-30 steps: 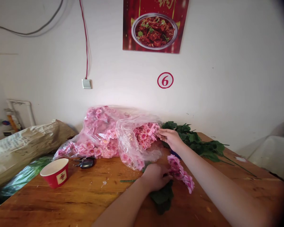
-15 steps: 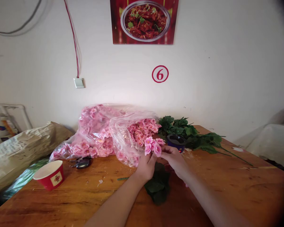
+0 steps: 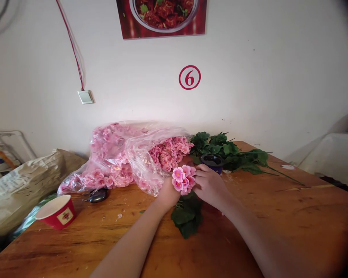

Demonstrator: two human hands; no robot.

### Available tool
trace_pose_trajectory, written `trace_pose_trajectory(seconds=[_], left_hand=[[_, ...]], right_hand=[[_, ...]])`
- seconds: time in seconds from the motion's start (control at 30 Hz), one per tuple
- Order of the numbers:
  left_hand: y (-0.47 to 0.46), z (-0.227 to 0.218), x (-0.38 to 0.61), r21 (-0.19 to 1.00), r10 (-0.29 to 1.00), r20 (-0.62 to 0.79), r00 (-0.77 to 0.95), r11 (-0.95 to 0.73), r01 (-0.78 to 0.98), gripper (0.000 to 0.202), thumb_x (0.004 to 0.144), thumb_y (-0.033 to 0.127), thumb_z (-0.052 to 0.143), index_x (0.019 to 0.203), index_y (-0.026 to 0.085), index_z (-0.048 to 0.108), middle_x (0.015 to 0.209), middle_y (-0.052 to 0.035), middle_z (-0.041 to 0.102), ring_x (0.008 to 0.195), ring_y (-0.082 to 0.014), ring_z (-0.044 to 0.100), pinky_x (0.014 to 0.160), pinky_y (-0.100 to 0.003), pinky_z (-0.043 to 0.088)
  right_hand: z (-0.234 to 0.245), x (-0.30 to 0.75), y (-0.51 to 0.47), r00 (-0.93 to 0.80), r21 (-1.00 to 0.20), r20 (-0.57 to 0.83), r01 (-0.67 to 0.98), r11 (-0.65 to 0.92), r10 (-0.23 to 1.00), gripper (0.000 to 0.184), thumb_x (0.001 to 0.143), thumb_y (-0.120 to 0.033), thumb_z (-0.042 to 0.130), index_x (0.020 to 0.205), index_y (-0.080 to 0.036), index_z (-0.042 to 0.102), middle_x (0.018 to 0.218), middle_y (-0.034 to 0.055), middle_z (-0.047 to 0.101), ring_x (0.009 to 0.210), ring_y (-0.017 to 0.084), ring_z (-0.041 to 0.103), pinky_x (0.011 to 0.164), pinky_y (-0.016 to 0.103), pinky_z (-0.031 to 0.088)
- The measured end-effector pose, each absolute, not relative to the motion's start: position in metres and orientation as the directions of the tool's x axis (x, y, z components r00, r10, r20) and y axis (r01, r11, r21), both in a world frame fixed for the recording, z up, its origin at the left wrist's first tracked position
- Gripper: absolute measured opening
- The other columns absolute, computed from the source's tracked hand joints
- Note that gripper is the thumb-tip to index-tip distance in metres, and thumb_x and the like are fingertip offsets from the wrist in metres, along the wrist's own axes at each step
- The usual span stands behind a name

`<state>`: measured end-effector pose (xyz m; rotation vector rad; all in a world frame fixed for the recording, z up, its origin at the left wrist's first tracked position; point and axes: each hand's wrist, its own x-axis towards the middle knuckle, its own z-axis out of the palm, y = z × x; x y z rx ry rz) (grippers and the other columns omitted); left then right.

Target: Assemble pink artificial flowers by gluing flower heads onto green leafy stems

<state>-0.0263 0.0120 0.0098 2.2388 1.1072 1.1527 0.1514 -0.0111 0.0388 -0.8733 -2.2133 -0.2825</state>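
Pink artificial blossom cluster (image 3: 183,179) held upright between both hands, compact, no clear long axis, stem hidden. Left hand (image 3: 168,195) nearer, curled beneath, fingers hidden; right hand (image 3: 210,186) closed against right side. Dark green leaf sprig (image 3: 187,217) just below on orange wooden desk (image 3: 292,216).

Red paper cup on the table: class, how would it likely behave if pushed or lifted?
The red paper cup is probably light, as its rim looks thin. Its wide mouth above a narrower base suggests it would tip easily if pushed. Its round, tapered body might then roll in an arc.
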Motion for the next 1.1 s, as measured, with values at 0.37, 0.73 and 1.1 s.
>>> trace_pose_trajectory(seconds=[0.37, 0.73, 1.1], left_hand=[[0.01, 0.011, -0.028, 0.624, 0.773, 0.534, 0.342, -0.634, 0.458, 0.018, 0.082, 0.016, 0.052, 0.077, 0.014, 0.069, 0.077, -0.0072, 0.069, 0.07, -0.0171, 0.06, 0.073, -0.029, 0.048], [0.0, 0.014, -0.026, 0.716, 0.782, 0.5, 0.372, -0.615, 0.331, 0.016, 0.08, 0.02, 0.055, 0.069, 0.013, 0.064, 0.073, -0.0036, 0.067, 0.067, -0.0146, 0.055, 0.067, -0.025, 0.045], [0.007, 0.015, -0.028, 0.671, 0.73, 0.557, 0.396, -0.677, 0.304, 0.015, 0.08, 0.019, 0.056, 0.066, 0.013, 0.059, 0.066, -0.0002, 0.058, 0.062, -0.0115, 0.048, 0.062, -0.023, 0.041]], right_hand=[[0.047, 0.149, -0.016, -0.146, -0.961, 0.273, -0.004, 0.275, 0.951, 0.061, 0.075, -0.036, 0.067, 0.131, -0.026, 0.045, 0.097, 0.0031, 0.068, 0.07, 0.015, 0.062, 0.057, 0.026, 0.047], [0.037, 0.149, -0.007, -0.139, -0.966, 0.187, -0.205, 0.156, 0.972, 0.011, 0.067, -0.026, 0.071, 0.074, -0.018, 0.069, 0.064, -0.0006, 0.064, 0.057, 0.013, 0.056, 0.054, 0.024, 0.042], [0.045, 0.154, -0.012, -0.261, -0.964, 0.128, -0.26, 0.059, 0.957, 0.037, 0.066, -0.038, 0.079, 0.095, -0.019, 0.07, 0.077, 0.0008, 0.068, 0.063, 0.014, 0.059, 0.061, 0.028, 0.047]])
